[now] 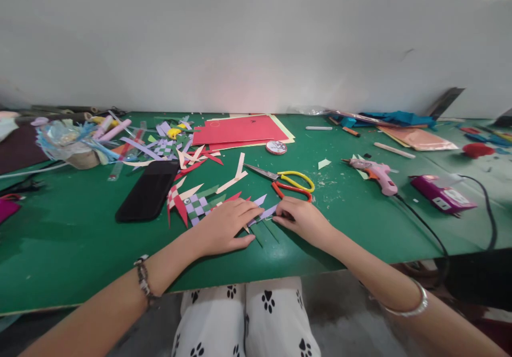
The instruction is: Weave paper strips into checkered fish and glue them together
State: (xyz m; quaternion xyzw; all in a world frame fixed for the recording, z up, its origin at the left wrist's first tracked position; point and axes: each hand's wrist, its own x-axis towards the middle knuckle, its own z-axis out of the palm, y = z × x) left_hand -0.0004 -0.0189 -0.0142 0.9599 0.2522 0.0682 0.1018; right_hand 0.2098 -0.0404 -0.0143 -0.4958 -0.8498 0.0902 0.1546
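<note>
My left hand (pixel 230 221) lies flat with its fingers stretched over the tail side of a woven paper fish. This fish (pixel 195 208) is a purple and green check with a round eye, and part of it is hidden under the hand. Close by on the right, my right hand (pixel 304 221) has its fingers closed at the end of a purple paper strip (pixel 266 214). Thin dark green strips (pixel 262 234) stick out between the hands. Behind my right hand lie scissors (pixel 296 182) with one yellow and one red handle.
A black phone (pixel 149 192) lies left of the fish, with paper scraps (pixel 200 157) behind it. Red paper sheets (pixel 244 131) and a round tin (pixel 276 147) are farther back. At right are a pink glue gun (pixel 376 173) and a purple box (pixel 442 193) with cords.
</note>
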